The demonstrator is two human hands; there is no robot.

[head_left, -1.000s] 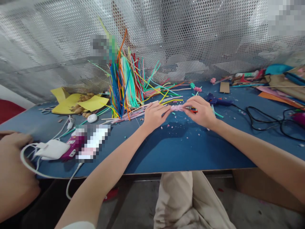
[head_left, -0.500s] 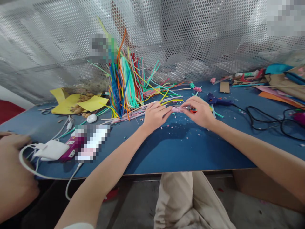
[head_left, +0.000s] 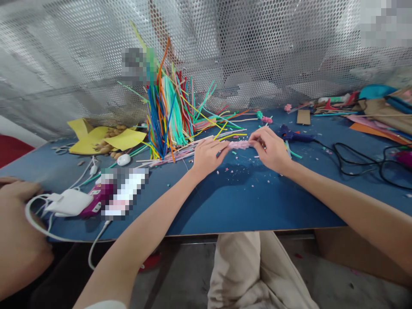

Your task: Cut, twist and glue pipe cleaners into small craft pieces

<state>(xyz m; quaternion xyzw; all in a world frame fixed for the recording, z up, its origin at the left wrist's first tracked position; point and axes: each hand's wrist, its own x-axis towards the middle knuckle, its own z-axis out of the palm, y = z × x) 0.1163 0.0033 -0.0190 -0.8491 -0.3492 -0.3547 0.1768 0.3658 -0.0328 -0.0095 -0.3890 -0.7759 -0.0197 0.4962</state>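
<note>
A short, bumpy pale pink piece (head_left: 240, 145) is stretched between my two hands above the blue table (head_left: 244, 206). My left hand (head_left: 208, 155) pinches its left end between thumb and fingers. At the other end, the fingertips of my right hand (head_left: 270, 148) are closed on it. Small pink and white scraps (head_left: 240, 171) lie scattered below. Long pale pink strips (head_left: 174, 158) rest on the table just left of my left hand.
Behind stand bundled colourful strips (head_left: 174, 111). A dark blue glue gun (head_left: 294, 135) with a looping black cable lies right. A phone (head_left: 127, 195), white charger (head_left: 71, 202) and yellow paper (head_left: 86, 139) are left. Another person's arm (head_left: 22, 244) rests at the left edge.
My hands have moved slightly apart, and more of the pink piece shows between them. The red and metal item seen near my right fingers is no longer visible there.
</note>
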